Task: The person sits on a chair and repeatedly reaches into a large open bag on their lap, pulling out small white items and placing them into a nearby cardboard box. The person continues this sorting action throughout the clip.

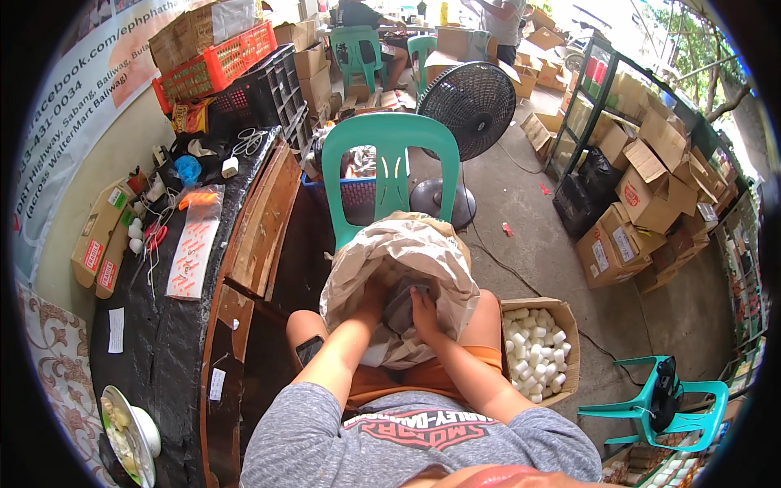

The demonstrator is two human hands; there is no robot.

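Having both hands inside the open paper bag [407,232], we set it between our thighs, prob. so that it does not tip. The dark grey item [398,309] is in the bag, btwn our hands. Our right hand [425,313] lies on its right edge, fingers slightly bent; if they grip it, we can't tell. A carton [574,354] w/ white pieces [533,350] stands just beside our right leg, prob. b/c there it's easy to reach. Our left hand [373,294] is in shade, so how open its fingers are, & what they hold, we can't tell. Hidden also: the bag's bottom, & whether it touches the green chair [390,130].
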